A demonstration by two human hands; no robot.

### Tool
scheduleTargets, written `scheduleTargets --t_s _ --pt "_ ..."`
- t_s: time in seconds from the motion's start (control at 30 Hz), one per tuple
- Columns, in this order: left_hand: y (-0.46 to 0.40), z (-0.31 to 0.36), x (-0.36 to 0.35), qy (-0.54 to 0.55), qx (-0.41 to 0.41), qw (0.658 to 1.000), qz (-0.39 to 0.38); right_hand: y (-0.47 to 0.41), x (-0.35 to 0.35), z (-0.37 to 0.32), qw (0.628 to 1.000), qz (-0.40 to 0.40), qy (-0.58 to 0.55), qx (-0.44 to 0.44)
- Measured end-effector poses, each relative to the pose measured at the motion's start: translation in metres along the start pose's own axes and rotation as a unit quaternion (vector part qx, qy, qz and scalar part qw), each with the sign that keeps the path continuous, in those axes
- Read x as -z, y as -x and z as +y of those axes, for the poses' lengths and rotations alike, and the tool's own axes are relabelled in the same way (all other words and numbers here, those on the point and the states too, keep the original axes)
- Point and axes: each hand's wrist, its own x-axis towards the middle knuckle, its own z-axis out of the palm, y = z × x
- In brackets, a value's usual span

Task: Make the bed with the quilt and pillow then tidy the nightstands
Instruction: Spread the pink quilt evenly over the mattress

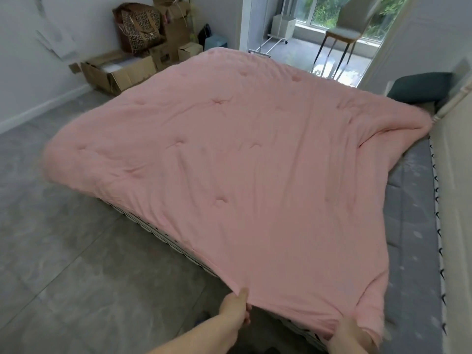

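Observation:
A pink tufted quilt (237, 159) lies spread over most of the bed, skewed to the left. A strip of grey mattress (411, 226) shows bare along the right side. My left hand (236, 307) pinches the quilt's near edge at the bed's corner, thumb on top. My right hand (350, 335) grips the same near edge further right, with fabric bunched over its fingers. A dark green pillow (421, 90) sits at the far right, beyond the quilt's bunched far corner.
Cardboard boxes (120, 70) and a patterned bag (139, 29) are piled against the far left wall. A chair (342, 37) stands in the doorway by the window. Grey tiled floor (76, 251) lies left of the bed; a wall runs along the right.

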Motion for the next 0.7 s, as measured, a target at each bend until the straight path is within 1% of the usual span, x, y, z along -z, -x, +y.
scheduleTargets --t_s 0.03,0.07,0.1,0.13,0.17,0.23,0.3,0.43,0.53,0.57,0.63,0.7 --pt "-0.004 0.005 0.0 -0.004 -0.008 1.0 0.0 0.006 0.005 0.002 1.0 -0.009 -0.025 -0.012" --pt "-0.009 0.01 -0.001 -0.007 -0.007 1.0 0.0 0.009 0.004 0.001 0.995 0.006 -0.081 -0.05" --pt "-0.013 0.015 -0.002 0.002 0.0 1.0 -0.002 0.018 0.004 -0.003 0.989 0.038 -0.123 -0.07" --pt "-0.017 0.019 -0.003 0.019 0.014 1.0 -0.01 0.028 0.007 -0.011 0.986 0.052 -0.134 -0.086" --pt "-0.021 0.024 -0.004 0.048 0.034 0.998 -0.026 0.039 0.004 -0.021 0.986 0.067 -0.138 -0.07" --pt "-0.033 0.033 -0.006 0.138 0.072 0.986 -0.058 0.047 0.008 -0.027 0.984 0.058 -0.16 -0.042" --pt "-0.052 0.043 -0.008 0.209 0.082 0.971 -0.086 0.051 0.009 -0.03 0.982 0.046 -0.179 -0.025" --pt "-0.095 0.051 -0.013 0.256 0.09 0.959 -0.085 0.052 0.006 -0.032 0.973 0.035 -0.228 -0.015" --pt "-0.131 0.053 -0.012 0.274 0.097 0.955 -0.062 0.037 -0.005 -0.02 0.959 -0.014 -0.279 -0.054" --pt "-0.145 0.053 -0.012 0.262 0.096 0.959 -0.047 0.032 -0.007 -0.016 0.95 -0.034 -0.301 -0.071" --pt "-0.165 0.05 -0.011 0.204 0.078 0.976 0.009 0.026 -0.006 -0.012 0.939 -0.071 -0.326 -0.083" --pt "-0.174 0.042 -0.012 0.099 0.048 0.991 0.073 0.023 -0.004 -0.012 0.937 -0.097 -0.328 -0.078"
